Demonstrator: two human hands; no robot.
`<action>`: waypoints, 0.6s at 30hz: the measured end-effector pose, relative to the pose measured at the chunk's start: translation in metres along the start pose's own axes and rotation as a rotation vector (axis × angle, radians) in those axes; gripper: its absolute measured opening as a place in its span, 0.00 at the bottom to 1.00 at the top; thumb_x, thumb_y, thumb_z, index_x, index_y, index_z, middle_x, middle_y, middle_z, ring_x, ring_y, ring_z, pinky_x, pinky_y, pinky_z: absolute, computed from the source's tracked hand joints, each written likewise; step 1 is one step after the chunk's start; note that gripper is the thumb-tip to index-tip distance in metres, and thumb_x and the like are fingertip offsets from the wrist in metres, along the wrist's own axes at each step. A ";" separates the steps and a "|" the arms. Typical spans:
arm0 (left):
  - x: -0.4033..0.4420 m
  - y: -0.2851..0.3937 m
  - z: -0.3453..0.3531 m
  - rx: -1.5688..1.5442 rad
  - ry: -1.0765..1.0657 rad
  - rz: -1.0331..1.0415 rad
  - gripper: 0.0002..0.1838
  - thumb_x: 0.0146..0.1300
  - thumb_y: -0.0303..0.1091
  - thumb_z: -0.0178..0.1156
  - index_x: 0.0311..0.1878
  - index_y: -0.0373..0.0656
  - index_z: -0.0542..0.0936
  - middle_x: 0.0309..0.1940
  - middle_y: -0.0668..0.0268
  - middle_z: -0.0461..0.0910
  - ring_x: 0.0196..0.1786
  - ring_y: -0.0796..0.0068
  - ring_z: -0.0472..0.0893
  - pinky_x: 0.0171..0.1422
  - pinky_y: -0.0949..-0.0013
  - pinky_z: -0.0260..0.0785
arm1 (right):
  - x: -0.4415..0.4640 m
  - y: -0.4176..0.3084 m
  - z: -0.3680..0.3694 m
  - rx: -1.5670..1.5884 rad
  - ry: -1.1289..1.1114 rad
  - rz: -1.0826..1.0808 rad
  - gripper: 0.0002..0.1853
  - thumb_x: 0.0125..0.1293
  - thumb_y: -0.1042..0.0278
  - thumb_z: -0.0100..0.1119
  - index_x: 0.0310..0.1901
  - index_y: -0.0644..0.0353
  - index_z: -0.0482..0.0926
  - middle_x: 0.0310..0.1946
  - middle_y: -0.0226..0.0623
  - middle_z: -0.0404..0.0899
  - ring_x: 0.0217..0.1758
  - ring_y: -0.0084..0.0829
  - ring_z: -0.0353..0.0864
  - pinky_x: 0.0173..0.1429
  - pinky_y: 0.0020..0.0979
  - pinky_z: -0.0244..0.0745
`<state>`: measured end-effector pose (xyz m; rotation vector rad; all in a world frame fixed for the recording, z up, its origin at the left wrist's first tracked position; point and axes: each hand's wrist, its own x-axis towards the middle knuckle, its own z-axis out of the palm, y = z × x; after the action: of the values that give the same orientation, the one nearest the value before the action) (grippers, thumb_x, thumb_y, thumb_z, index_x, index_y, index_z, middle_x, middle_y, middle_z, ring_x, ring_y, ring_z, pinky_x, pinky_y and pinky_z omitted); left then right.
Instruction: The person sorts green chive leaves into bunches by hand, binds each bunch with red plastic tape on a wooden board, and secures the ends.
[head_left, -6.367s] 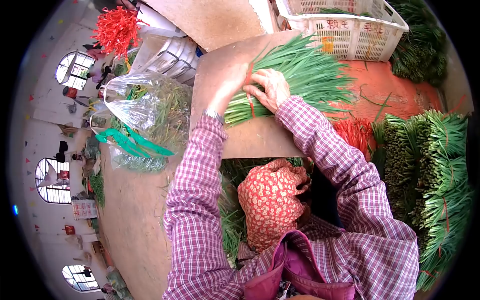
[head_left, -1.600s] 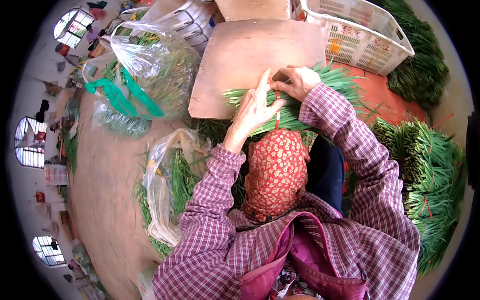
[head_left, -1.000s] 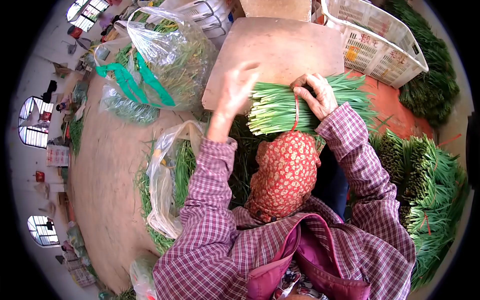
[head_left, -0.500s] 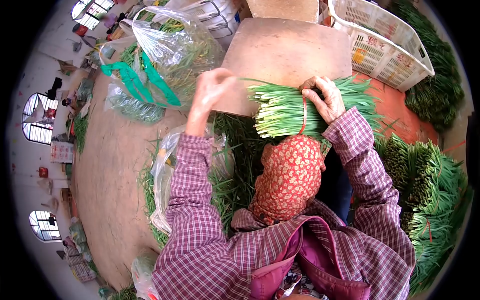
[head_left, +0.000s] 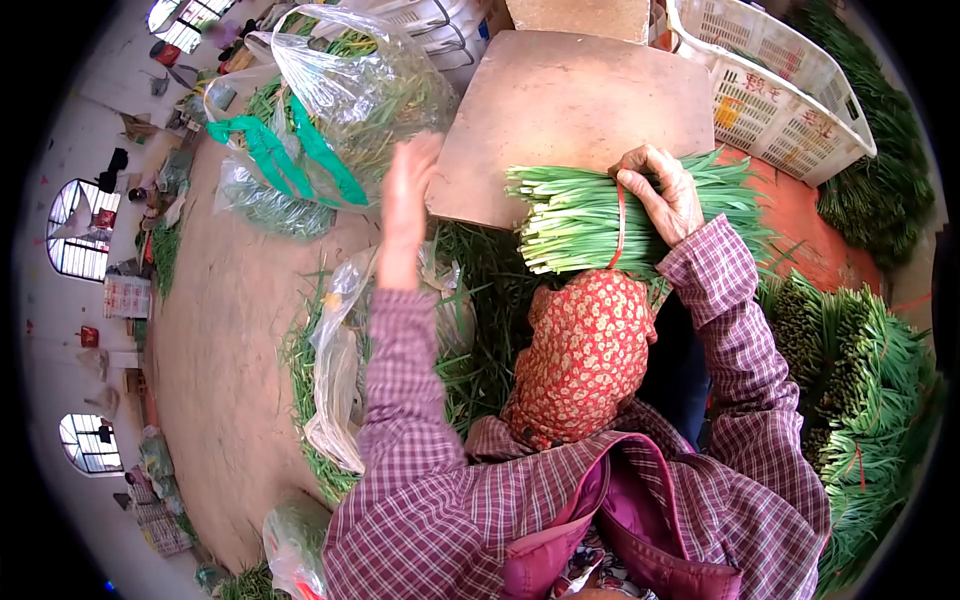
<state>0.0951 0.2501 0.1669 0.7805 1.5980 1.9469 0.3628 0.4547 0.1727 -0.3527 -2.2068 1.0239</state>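
A bundle of long green stalks [head_left: 570,225] with a red band [head_left: 620,225] round it lies across the near edge of a brown board [head_left: 590,100], its pale cut ends to the left. My right hand [head_left: 662,195] is closed on the top of the bundle, just right of the band. Left of the board and off the bundle, my left hand [head_left: 408,195] is raised and blurred, its fingers stretched out with nothing seen in them. Just below the bundle is a red flowered cloth [head_left: 585,350].
A clear bag of greens [head_left: 370,110] stands left of the board, and an opened plastic bag [head_left: 335,370] lies below it. At the upper right is a white crate [head_left: 790,120]. Banded green bundles [head_left: 870,400] are stacked at the right.
The left hand has left the bundle and moved left; the thin stalk near its fingers half a second ago no longer shows there. The right hand stays on the bundle, which has shifted slightly right in view.
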 end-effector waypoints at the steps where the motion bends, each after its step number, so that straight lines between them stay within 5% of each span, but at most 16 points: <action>1: -0.002 -0.019 0.026 0.000 -0.001 0.002 0.30 0.73 0.51 0.42 0.66 0.36 0.66 0.62 0.56 0.71 0.68 0.64 0.67 0.71 0.61 0.56 | -0.001 -0.001 0.001 -0.001 0.002 -0.001 0.07 0.63 0.66 0.59 0.35 0.62 0.78 0.32 0.39 0.78 0.40 0.40 0.76 0.47 0.37 0.70; 3: -0.002 -0.061 0.080 0.315 -0.056 -0.114 0.36 0.66 0.61 0.51 0.61 0.35 0.71 0.57 0.57 0.73 0.62 0.68 0.70 0.69 0.65 0.58 | -0.001 -0.001 0.001 -0.069 0.028 -0.047 0.07 0.63 0.67 0.59 0.35 0.62 0.78 0.31 0.39 0.78 0.39 0.40 0.77 0.46 0.37 0.70; 4: -0.011 -0.040 0.098 0.215 -0.412 -0.276 0.39 0.68 0.64 0.43 0.66 0.36 0.66 0.63 0.58 0.70 0.66 0.68 0.66 0.72 0.64 0.54 | 0.000 0.000 0.001 -0.010 0.043 -0.048 0.07 0.63 0.67 0.59 0.35 0.62 0.78 0.31 0.37 0.78 0.38 0.38 0.76 0.46 0.36 0.70; 7: 0.003 -0.017 0.095 0.429 -0.424 -0.097 0.51 0.60 0.75 0.42 0.58 0.27 0.72 0.54 0.46 0.75 0.63 0.53 0.70 0.69 0.59 0.59 | -0.005 0.008 -0.003 0.230 0.058 0.109 0.07 0.64 0.67 0.59 0.35 0.62 0.78 0.29 0.36 0.78 0.37 0.33 0.76 0.46 0.33 0.70; 9: 0.009 0.006 0.086 0.671 -0.245 0.180 0.54 0.55 0.74 0.50 0.64 0.25 0.65 0.61 0.37 0.67 0.67 0.49 0.66 0.72 0.55 0.54 | -0.004 0.011 -0.001 0.242 0.064 0.109 0.08 0.64 0.66 0.59 0.35 0.62 0.78 0.29 0.35 0.77 0.36 0.30 0.75 0.46 0.31 0.70; 11: -0.014 0.064 0.118 1.036 -0.423 0.266 0.51 0.52 0.60 0.65 0.65 0.25 0.61 0.63 0.41 0.65 0.68 0.48 0.64 0.73 0.53 0.54 | 0.000 0.007 0.001 0.165 0.043 0.100 0.08 0.64 0.67 0.58 0.36 0.63 0.78 0.29 0.36 0.77 0.35 0.30 0.75 0.45 0.30 0.70; 13: -0.043 0.047 0.151 1.166 -0.520 0.448 0.60 0.42 0.56 0.73 0.70 0.27 0.53 0.62 0.39 0.65 0.68 0.44 0.63 0.73 0.49 0.53 | 0.002 0.012 0.002 0.203 0.037 0.106 0.07 0.64 0.69 0.58 0.37 0.63 0.78 0.28 0.36 0.77 0.33 0.28 0.74 0.43 0.29 0.70; 16: -0.045 0.010 0.168 1.074 -0.596 0.634 0.71 0.37 0.56 0.75 0.71 0.28 0.38 0.59 0.35 0.66 0.66 0.43 0.65 0.73 0.48 0.51 | 0.005 0.011 -0.003 0.412 0.067 0.201 0.05 0.66 0.72 0.57 0.38 0.64 0.76 0.30 0.28 0.75 0.36 0.17 0.71 0.43 0.23 0.69; 18: -0.036 0.010 0.168 1.103 -0.630 0.602 0.71 0.37 0.57 0.75 0.72 0.28 0.37 0.57 0.37 0.67 0.64 0.44 0.67 0.72 0.49 0.52 | 0.012 0.002 -0.010 0.487 0.104 0.162 0.05 0.67 0.72 0.57 0.37 0.65 0.75 0.31 0.28 0.76 0.37 0.17 0.72 0.45 0.23 0.70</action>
<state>0.2382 0.3405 0.1971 2.2213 2.0472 0.7273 0.3605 0.4674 0.1813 -0.3544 -1.7839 1.5474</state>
